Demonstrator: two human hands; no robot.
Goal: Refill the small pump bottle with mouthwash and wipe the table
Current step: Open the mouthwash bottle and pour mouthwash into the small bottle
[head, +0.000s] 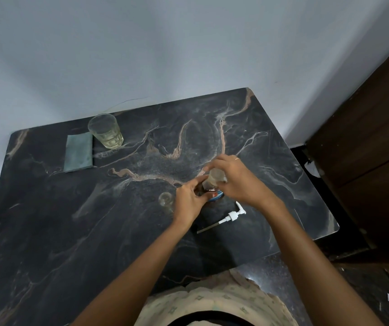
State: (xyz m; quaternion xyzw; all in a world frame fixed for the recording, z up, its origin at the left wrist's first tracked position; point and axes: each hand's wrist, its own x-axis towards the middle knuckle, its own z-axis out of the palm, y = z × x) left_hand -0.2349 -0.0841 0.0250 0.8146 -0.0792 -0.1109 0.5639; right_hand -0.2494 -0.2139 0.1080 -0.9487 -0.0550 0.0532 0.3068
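1. Translucent cap point(216, 177): pinched by the right hand point(238, 182), fingers point(214, 164) curled round it, atop the mouthwash bottle point(215, 196).
2. Dark, blue-labelled mouthwash bottle: gripped by the left hand point(188, 201), mid-worktop point(247, 142).
3. Small pump bottle point(166, 200): clear, just left of the left hand; its white pump head point(232, 215) lies near the right wrist.
4. Glass tumbler point(106, 131) and folded green cloth point(78, 152): side by side, far left.

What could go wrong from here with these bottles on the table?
The small bottle, pump off, stands right beside the left hand; a nudge might tip it. The pump lies loose by the right hand's wrist and could be swept away. That hand grips the cap while the left holds the mouthwash bottle; a jerk might spill some.
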